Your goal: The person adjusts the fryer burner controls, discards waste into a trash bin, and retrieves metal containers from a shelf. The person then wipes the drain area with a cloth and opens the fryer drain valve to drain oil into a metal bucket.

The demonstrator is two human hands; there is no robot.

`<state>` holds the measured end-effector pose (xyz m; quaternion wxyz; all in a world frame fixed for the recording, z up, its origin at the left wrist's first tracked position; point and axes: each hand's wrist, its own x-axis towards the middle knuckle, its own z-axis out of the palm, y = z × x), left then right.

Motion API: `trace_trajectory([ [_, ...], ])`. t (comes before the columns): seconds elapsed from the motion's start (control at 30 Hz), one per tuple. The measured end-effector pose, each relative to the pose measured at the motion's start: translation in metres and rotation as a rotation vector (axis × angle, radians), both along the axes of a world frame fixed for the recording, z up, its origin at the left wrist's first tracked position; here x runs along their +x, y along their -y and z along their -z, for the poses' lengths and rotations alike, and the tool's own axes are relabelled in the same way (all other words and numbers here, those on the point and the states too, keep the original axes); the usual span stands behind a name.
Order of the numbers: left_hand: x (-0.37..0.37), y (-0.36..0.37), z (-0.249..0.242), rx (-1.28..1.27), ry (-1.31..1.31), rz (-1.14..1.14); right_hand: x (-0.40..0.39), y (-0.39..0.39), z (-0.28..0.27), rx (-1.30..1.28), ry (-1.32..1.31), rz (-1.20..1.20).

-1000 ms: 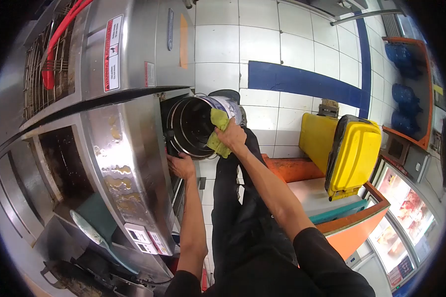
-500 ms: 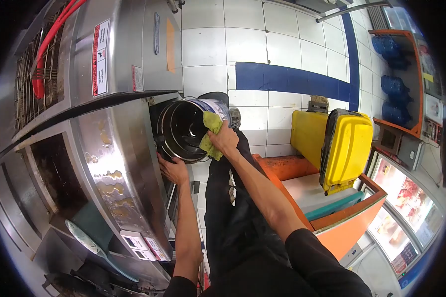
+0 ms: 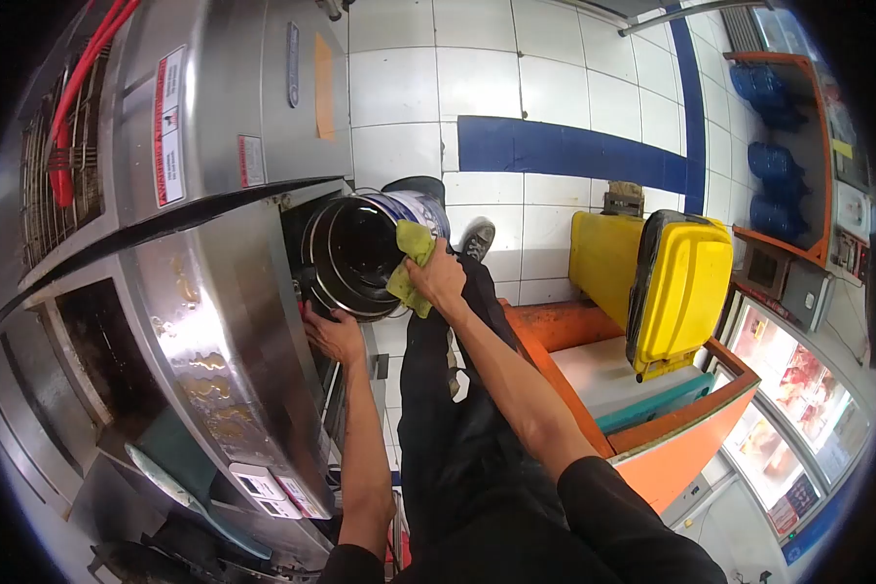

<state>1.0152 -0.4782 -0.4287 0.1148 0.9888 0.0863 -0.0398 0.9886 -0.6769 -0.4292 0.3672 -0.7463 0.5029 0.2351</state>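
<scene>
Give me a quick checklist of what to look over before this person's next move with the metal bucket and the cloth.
1. Right hand has a grip on the yellow-green cloth: ok, the cloth is pressed against the bucket's rim.
2. Left hand steadies the metal bucket: cannot tell; it sits under the lower rim beside the steel machine, fingers partly hidden.
3. Bucket tipped with its mouth towards the camera: ok.
4. Bucket inside free of contents: ok as far as visible; only dark, shiny walls show.
5. Footing: ok, one shoe rests on the white tiled floor.
6. Yellow bin apart from the arms: ok.
</scene>
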Motion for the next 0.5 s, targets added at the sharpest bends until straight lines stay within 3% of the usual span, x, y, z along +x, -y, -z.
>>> trace_trajectory([
  [0.5,0.001,-0.001,0.013,0.049,-0.067,0.032,-0.013,0.017,0.008,0.061,0.027,0.049],
])
